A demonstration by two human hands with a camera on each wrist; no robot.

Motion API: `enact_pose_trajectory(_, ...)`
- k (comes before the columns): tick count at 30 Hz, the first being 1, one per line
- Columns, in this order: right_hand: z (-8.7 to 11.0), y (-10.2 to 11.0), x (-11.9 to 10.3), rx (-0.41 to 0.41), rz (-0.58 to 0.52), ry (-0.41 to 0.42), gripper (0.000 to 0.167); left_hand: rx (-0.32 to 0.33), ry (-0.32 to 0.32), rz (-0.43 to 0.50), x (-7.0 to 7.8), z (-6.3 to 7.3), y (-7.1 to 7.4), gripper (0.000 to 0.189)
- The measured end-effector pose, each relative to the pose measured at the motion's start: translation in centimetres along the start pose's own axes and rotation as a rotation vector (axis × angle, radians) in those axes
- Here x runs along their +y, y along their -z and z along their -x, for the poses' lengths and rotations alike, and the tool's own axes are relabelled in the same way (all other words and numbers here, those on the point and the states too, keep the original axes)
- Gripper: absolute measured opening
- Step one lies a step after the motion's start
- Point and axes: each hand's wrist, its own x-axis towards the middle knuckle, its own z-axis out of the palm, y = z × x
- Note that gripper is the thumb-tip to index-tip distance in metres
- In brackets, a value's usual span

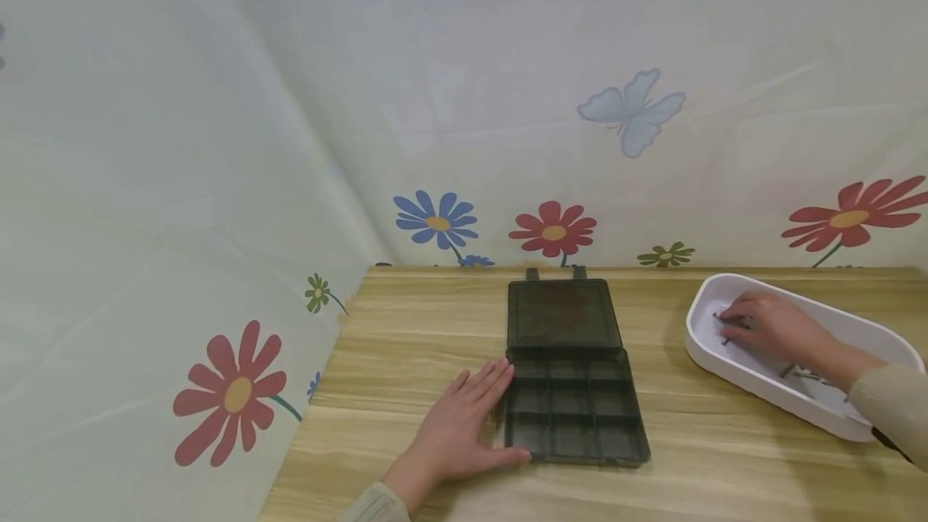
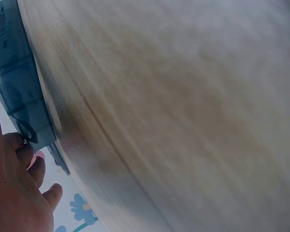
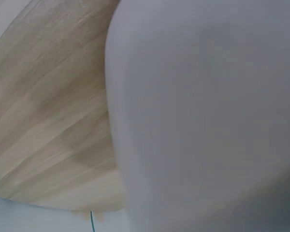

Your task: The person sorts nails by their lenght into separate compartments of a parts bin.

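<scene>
A dark translucent compartment box (image 1: 573,405) lies on the table with its lid (image 1: 564,314) folded back. My left hand (image 1: 460,429) rests at the box's left side, its fingers extended along the edge and the thumb at the near corner. The left wrist view has the fingers by the box's side (image 2: 21,79). My right hand (image 1: 779,329) reaches down into a white tray (image 1: 706,345), its fingertips among thin, dark, screw-like pieces (image 1: 725,340). I cannot tell whether a piece is pinched there. The right wrist view is mostly filled by the tray's outer wall (image 3: 198,106).
More thin metal pieces (image 1: 805,374) lie in the tray below the right wrist. The wood-grain table (image 1: 406,329) meets a pale flowered cloth backdrop (image 1: 464,103) at its far and left edges. Two lid latches (image 1: 578,272) point toward the far edge.
</scene>
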Motion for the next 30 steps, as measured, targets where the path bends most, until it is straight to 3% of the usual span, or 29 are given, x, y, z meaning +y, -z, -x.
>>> enact_pose_trajectory(15, 0.1, -0.6, 0.4, 0.055, -0.005, 0.122, 0.025, 0.014, -0.012, 0.003, 0.1, 0.1, -0.2, 0.113)
enact_pose_trajectory(24, -1.2, 0.0, -0.5, -0.039, -0.037, 0.105, 0.023, 0.008, -0.003, 0.001, 0.0, 0.1, -0.1, 0.113)
enact_pose_trajectory(30, -1.6, 0.4, -0.8, -0.109, -0.059, 0.047, 0.021, 0.016, -0.013, 0.001, 0.0, 0.0, 0.0, 0.113)
